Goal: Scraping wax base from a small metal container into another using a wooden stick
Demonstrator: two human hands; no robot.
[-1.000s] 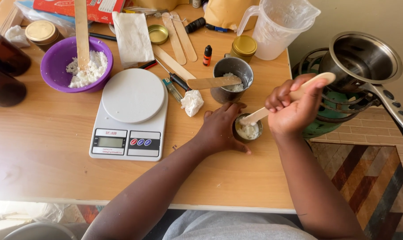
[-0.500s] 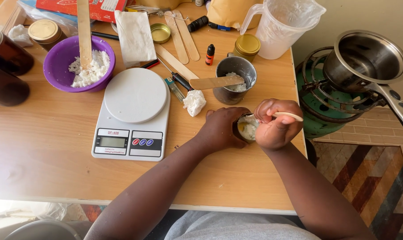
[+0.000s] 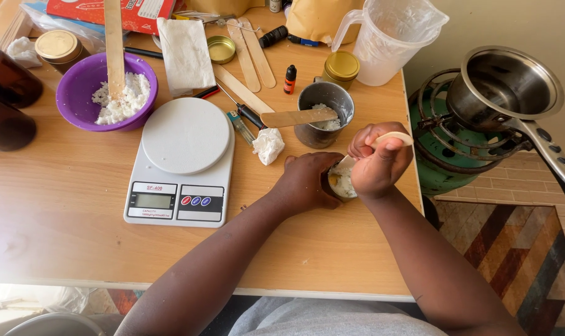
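Your left hand (image 3: pixel 307 182) is cupped around a small round tin (image 3: pixel 339 182) near the table's right edge, steadying it. Your right hand (image 3: pixel 379 158) is closed in a fist on a wooden stick (image 3: pixel 391 137) whose tip is down in the tin's white, flaky fill — stirring or packing, by the look of it. The next stroke calls for a firm hold on the tin, which sits close to the edge. Just beyond stands a metal cup (image 3: pixel 325 112) with another stick (image 3: pixel 298 117) across it — easily knocked. The white scale (image 3: pixel 181 160) sits left, the green stove (image 3: pixel 456 149) right.
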